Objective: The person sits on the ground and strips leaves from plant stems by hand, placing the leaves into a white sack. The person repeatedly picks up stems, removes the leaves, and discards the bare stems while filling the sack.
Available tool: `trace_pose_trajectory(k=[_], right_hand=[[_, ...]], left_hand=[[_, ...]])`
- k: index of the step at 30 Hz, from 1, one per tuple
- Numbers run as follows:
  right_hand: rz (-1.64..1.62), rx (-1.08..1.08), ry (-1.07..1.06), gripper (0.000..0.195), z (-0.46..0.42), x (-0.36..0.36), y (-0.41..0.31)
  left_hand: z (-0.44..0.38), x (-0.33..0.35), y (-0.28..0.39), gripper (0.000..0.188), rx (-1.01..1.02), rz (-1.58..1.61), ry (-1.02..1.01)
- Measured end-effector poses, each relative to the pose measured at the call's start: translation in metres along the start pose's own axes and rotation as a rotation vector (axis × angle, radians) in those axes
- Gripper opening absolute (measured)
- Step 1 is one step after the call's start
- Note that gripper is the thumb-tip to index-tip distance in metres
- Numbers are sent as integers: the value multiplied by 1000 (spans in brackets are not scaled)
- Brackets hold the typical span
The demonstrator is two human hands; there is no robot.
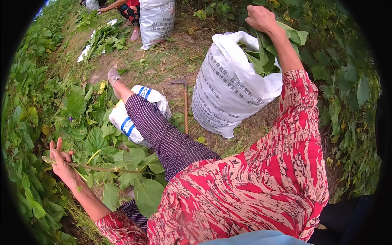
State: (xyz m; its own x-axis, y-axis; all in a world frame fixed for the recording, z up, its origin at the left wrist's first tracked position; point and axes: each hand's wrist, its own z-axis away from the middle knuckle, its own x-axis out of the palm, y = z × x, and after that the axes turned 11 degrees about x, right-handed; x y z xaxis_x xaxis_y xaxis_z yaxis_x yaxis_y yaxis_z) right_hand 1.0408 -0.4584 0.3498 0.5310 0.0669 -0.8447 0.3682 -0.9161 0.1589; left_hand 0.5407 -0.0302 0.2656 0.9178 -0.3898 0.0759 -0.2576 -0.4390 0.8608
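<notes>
My left hand (63, 167) is at the lower left, holding a cut leafy stem (101, 167) between thumb and palm, with some fingers stretched out. The stem's broad green leaves (148, 196) reach across to my lap. Up at the right, my right hand (260, 18) is closed above the mouth of a white woven sack (228, 82). Green leaves (265, 50) hang from beneath that hand into the sack; the wrist and arm partly cover the grip. The sack stands tilted, its rim folded outward, and bears printed writing.
A sickle (185, 107) with a wooden handle lies on the ground. A white-and-blue sack (127, 122) is under my outstretched leg. Farther off are a leaf pile (105, 41), another upright sack (157, 23) and a person (130, 12). Dense vines (346, 79) border both sides.
</notes>
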Motion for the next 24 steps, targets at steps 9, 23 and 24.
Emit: trace_pose_trajectory(k=[9, 23, 24], right_hand=[[-417, 14, -283, 28, 130, 250, 39], [-1388, -361, -9, 29, 243, -81, -272], [-1391, -487, -111, 33, 256, -86, -309]], left_hand=[[6, 24, 2, 47, -4, -24, 15], [-11, -98, 3, 59, 64, -301, -207], [-12, -99, -2, 42, 114, -233, -208]])
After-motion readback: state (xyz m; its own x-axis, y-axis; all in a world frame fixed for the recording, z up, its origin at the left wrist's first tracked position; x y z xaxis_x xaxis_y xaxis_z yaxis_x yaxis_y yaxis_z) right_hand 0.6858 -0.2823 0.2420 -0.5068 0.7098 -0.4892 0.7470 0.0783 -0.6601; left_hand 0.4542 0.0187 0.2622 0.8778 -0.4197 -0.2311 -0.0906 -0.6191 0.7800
